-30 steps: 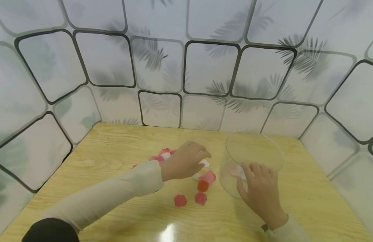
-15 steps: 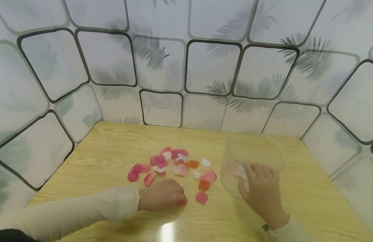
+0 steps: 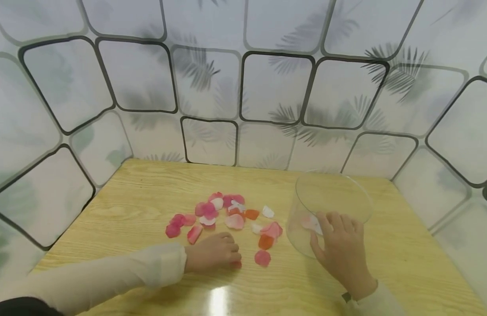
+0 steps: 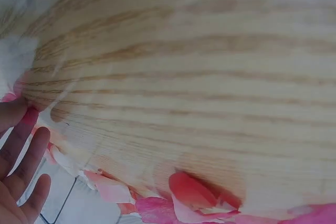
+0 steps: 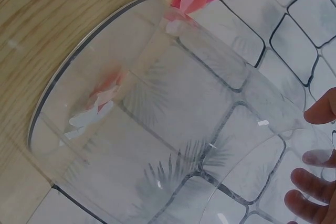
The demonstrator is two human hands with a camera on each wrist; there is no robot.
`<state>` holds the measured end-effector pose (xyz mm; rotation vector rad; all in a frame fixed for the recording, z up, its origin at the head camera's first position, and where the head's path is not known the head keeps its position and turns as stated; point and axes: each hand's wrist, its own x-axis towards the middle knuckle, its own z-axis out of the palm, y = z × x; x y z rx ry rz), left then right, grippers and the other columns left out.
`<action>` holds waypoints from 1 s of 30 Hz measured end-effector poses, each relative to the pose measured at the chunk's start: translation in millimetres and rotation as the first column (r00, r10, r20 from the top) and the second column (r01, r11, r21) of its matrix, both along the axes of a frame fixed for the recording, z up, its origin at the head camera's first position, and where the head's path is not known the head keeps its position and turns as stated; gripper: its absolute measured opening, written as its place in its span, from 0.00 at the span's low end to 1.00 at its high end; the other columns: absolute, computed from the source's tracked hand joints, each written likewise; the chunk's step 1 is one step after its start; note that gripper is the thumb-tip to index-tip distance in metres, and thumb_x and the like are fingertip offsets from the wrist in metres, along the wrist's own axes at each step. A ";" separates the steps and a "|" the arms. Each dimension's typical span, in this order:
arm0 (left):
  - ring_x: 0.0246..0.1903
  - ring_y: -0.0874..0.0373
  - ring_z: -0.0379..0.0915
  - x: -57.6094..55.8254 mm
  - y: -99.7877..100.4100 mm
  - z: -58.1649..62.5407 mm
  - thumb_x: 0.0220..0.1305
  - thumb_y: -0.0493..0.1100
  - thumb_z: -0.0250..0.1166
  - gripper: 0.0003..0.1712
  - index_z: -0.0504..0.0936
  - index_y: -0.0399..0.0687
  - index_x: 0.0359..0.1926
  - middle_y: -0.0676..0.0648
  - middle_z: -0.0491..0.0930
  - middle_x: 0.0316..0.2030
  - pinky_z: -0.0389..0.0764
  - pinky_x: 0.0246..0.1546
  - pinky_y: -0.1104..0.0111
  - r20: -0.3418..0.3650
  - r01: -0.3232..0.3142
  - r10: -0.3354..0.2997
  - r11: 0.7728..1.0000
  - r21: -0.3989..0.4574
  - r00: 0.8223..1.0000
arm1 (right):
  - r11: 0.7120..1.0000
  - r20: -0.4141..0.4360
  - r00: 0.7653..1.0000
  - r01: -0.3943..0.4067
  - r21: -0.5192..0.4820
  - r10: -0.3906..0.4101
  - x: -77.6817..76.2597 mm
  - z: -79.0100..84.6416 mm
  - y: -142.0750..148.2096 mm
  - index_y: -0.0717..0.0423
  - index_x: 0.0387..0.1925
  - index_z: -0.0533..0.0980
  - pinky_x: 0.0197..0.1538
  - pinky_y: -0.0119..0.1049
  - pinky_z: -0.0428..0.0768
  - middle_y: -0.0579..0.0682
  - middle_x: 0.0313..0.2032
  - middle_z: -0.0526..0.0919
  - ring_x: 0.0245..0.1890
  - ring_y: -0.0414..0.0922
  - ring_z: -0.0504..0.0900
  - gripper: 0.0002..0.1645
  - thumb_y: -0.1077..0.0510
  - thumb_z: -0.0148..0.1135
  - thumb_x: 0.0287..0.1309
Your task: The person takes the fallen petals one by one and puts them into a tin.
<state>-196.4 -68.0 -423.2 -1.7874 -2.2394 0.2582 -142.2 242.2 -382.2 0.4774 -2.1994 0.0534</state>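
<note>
My left hand (image 3: 213,253) is low over the table, a pink-red petal (image 3: 237,265) pinched between thumb and index finger. In the left wrist view that petal (image 4: 31,115) shows at the fingertips, while the other fingers stand loosely apart. Behind the hand lies a scattered spread of petals (image 3: 207,210), pink, white and orange. A round pink petal (image 3: 262,258) lies alone just right of the hand. My right hand (image 3: 342,250) grips the near side of a clear round container (image 3: 300,202). Inside, a white petal and a pinkish petal (image 5: 105,90) rest on its bottom.
The wooden table (image 3: 148,184) carries everything. A patterned curtain or wall covering (image 3: 212,87) closes it in at the back and both sides. An orange petal (image 3: 266,242) and pink petals (image 3: 273,230) lie close to the container's left side.
My left hand has come from above the petals near the container toward the front left, where it has taken hold of a lone pink-red petal. The right hand and container have stayed put.
</note>
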 end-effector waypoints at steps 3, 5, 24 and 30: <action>0.32 0.67 0.73 -3.7 6.0 1.8 0.62 0.48 0.60 0.03 0.80 0.59 0.35 0.60 0.79 0.29 0.71 0.46 0.73 -0.030 -0.004 0.004 1.000 -0.019 1.000 | 1.000 0.002 1.000 0.004 -0.001 -0.004 0.5 0.2 0.3 0.62 0.41 0.74 0.36 0.47 0.63 0.55 0.29 0.72 0.29 0.52 0.68 0.25 0.47 0.42 0.56; 0.32 0.67 0.74 -7.6 12.3 7.9 0.62 0.48 0.62 0.03 0.81 0.60 0.35 0.60 0.80 0.29 0.72 0.48 0.72 -0.023 -0.037 0.036 0.999 -0.039 0.999 | 1.000 -0.007 1.000 -0.001 -0.008 0.000 0.4 0.2 0.3 0.62 0.40 0.74 0.36 0.48 0.63 0.56 0.29 0.72 0.29 0.52 0.68 0.25 0.47 0.42 0.56; 0.36 0.60 0.78 -71.0 136.7 142.4 0.66 0.45 0.57 0.06 0.80 0.54 0.36 0.56 0.82 0.30 0.74 0.48 0.69 -0.211 -0.002 0.092 0.919 0.394 0.973 | 1.000 0.000 1.000 0.002 0.009 -0.002 -0.6 -0.9 4.8 0.63 0.42 0.74 0.36 0.48 0.64 0.56 0.30 0.73 0.29 0.53 0.69 0.24 0.48 0.46 0.51; 0.37 0.62 0.79 -79.3 169.9 138.7 0.66 0.49 0.57 0.08 0.82 0.57 0.38 0.58 0.83 0.33 0.73 0.48 0.69 -0.066 -0.123 0.151 0.939 0.322 0.986 | 1.000 -0.004 1.000 0.007 0.017 -0.007 -0.2 -0.8 3.0 0.62 0.42 0.74 0.36 0.48 0.64 0.56 0.30 0.73 0.29 0.53 0.70 0.25 0.47 0.44 0.55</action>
